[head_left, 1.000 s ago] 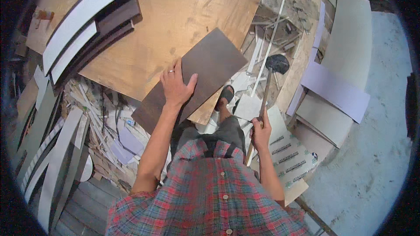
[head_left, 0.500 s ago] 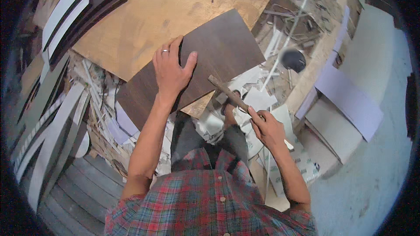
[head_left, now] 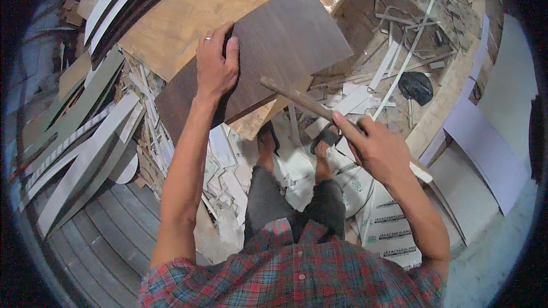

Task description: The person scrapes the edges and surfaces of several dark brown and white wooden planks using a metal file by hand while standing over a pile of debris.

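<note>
A dark brown wood-grain board point(head_left: 291, 40) lies tilted across the near edge of a yellowish wooden sheet point(head_left: 165, 34). My left hand point(head_left: 217, 65) grips the board at its far edge, the thumb on the top face and the fingertips at or over the edge. My right hand point(head_left: 377, 145) is closed round a long, narrow brown stick-like tool point(head_left: 297, 98), whose pale end point(head_left: 421, 172) comes out behind the hand. The tool's tip points toward the board's near edge. Whether it touches the board I cannot tell.
Offcuts and strips point(head_left: 222, 179) litter the floor round my feet. Long curved strips point(head_left: 85, 162) lean at the left, and pale lilac panels point(head_left: 485, 148) stand at the right. A black bag-like bundle point(head_left: 415, 87) lies among scraps, beside a long thin strip point(head_left: 408, 54).
The head view has shifted, so more of my legs and feet shows. My right hand with the tool has moved right and back, and the tool looks longer. My left hand stays on the board.
</note>
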A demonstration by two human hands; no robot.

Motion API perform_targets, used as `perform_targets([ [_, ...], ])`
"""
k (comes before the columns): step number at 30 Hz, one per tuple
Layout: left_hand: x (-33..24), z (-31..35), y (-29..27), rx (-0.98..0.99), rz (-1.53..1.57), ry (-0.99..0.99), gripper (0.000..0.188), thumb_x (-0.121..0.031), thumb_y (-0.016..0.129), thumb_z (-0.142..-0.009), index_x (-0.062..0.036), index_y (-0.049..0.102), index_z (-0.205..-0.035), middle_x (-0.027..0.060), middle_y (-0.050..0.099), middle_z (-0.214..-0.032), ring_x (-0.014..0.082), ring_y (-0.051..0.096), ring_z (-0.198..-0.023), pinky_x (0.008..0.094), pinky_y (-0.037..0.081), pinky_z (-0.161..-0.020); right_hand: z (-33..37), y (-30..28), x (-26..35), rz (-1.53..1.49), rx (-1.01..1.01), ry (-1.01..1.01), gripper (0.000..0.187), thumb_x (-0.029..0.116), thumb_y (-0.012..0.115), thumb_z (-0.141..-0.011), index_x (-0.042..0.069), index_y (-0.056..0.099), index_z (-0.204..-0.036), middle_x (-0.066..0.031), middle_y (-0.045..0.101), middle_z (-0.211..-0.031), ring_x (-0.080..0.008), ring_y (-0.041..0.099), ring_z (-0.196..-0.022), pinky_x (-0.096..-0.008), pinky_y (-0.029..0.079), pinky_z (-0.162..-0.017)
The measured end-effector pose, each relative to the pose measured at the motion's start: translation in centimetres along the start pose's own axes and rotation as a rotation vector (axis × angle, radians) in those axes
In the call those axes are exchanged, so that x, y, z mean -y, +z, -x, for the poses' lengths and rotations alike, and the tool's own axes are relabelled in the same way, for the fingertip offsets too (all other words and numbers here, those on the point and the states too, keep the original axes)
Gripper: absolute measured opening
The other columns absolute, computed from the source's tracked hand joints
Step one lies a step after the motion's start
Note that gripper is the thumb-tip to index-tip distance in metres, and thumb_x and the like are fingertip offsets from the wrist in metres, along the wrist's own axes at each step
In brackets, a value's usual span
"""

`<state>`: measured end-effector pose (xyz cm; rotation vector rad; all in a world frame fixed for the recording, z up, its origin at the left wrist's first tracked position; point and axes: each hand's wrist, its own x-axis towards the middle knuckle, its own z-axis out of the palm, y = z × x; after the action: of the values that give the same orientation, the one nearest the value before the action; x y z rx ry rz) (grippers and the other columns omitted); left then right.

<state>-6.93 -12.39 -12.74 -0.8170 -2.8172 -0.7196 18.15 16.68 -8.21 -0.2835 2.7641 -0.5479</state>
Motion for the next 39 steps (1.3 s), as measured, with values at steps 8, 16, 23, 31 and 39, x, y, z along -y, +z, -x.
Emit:
perform_targets([
  [8,-0.1,-0.2,0.5,-0.020,0.022,0.010,0.032,-0.010,0.054,-0.099,-0.0037,0.063,-0.129,0.0210,0.067,-0.119,0.0399,0.059,-0.110,0.0475,0.044,-0.099,-5.6,-0.3,-1.4,0.021,-0.250,0.084,0.067,0.017,0.069,-0.092,0.035,0.049,-0.154,-0.0087,0.055,-0.087,-0.0295,0.064,-0.069,-0.0438,0.050,-0.055],
  [16,-0.2,-0.2,0.5,-0.055,0.050,0.030,0.033,-0.007,0.053,-0.098,-0.0029,0.063,-0.129,0.0219,0.067,-0.116,0.0394,0.060,-0.108,0.0471,0.045,-0.098,-4.0,0.3,0.2,-0.056,-0.143,0.079,0.072,0.015,0.071,-0.090,0.035,0.048,-0.155,-0.0077,0.054,-0.087,-0.0300,0.064,-0.073,-0.0421,0.051,-0.057],
  [23,0.0,-0.3,-0.1,-0.035,-0.010,0.020,0.033,-0.008,0.054,-0.098,-0.0021,0.064,-0.129,0.0218,0.067,-0.115,0.0397,0.061,-0.108,0.0462,0.045,-0.100,0.0,1.4,0.3,-0.084,-0.069,0.053,0.070,0.019,0.068,-0.094,0.035,0.043,-0.158,-0.0083,0.056,-0.089,-0.0296,0.065,-0.069,-0.0432,0.052,-0.057],
  [31,0.2,-0.2,0.0,-0.031,-0.009,0.028,0.034,-0.008,0.053,-0.098,-0.0017,0.064,-0.130,0.0216,0.067,-0.121,0.0391,0.061,-0.111,0.0453,0.045,-0.102,-4.6,-0.1,0.1,-0.085,-0.147,0.078,0.068,0.020,0.067,-0.094,0.033,0.044,-0.157,-0.0087,0.055,-0.088,-0.0301,0.064,-0.069,-0.0447,0.053,-0.059],
  [39,-0.5,-0.5,0.3,-0.030,0.014,0.011,0.035,-0.007,0.053,-0.098,-0.0009,0.063,-0.131,0.0226,0.066,-0.120,0.0406,0.061,-0.110,0.0459,0.046,-0.099,-6.0,-0.9,-1.6,-0.025,-0.239,0.067,0.069,0.019,0.069,-0.093,0.034,0.045,-0.157,-0.0079,0.055,-0.084,-0.0279,0.063,-0.069,-0.0421,0.051,-0.056],
])
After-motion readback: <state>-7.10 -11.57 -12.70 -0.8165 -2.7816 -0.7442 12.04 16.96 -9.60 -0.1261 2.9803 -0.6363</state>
